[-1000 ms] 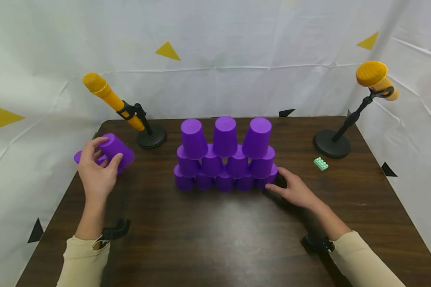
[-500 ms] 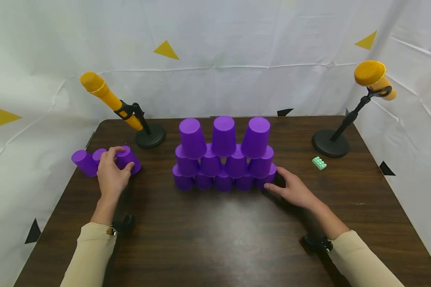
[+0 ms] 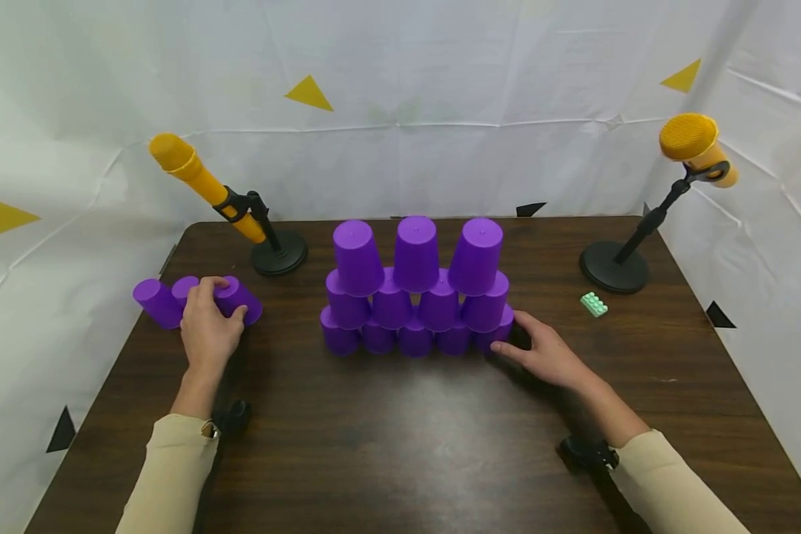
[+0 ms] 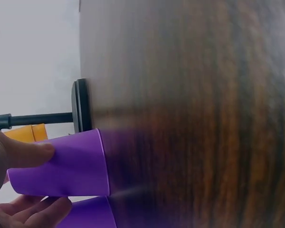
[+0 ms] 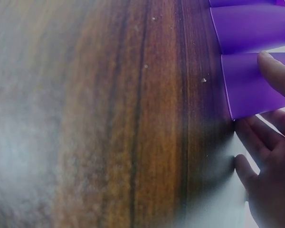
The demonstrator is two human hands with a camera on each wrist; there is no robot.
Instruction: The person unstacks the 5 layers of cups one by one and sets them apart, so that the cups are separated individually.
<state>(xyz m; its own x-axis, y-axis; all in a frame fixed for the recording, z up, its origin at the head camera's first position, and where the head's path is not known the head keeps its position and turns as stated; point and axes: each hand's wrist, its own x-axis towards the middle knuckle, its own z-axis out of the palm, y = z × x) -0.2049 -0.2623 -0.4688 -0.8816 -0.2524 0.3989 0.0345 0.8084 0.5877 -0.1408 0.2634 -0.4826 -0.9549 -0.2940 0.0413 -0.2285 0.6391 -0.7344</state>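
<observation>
My left hand (image 3: 210,326) holds an upside-down purple cup (image 3: 240,299) at the table's left side. In the left wrist view, its thumb lies on one side of that cup (image 4: 80,164) and its fingers on the other; the rim is at the tabletop. Two more purple cups (image 3: 156,302) stand just left of it. Mid-table rises a three-row stack of upside-down purple cups (image 3: 417,256), three in its top row. My right hand (image 3: 541,352) grips the bottom row's right end cup (image 5: 251,85), thumb on its near side and fingers around the far side.
A yellow microphone (image 3: 203,178) on a black stand is behind the left cups. Another yellow microphone (image 3: 694,141) stands at the back right. A mint-green toy brick (image 3: 594,304) lies right of the stack. White sheeting (image 3: 440,89) rises behind the dark wooden table (image 3: 400,445).
My left hand has brought its cup down and rightward to the tabletop, beside the other two cups. The right hand has stayed at the stack's end cup.
</observation>
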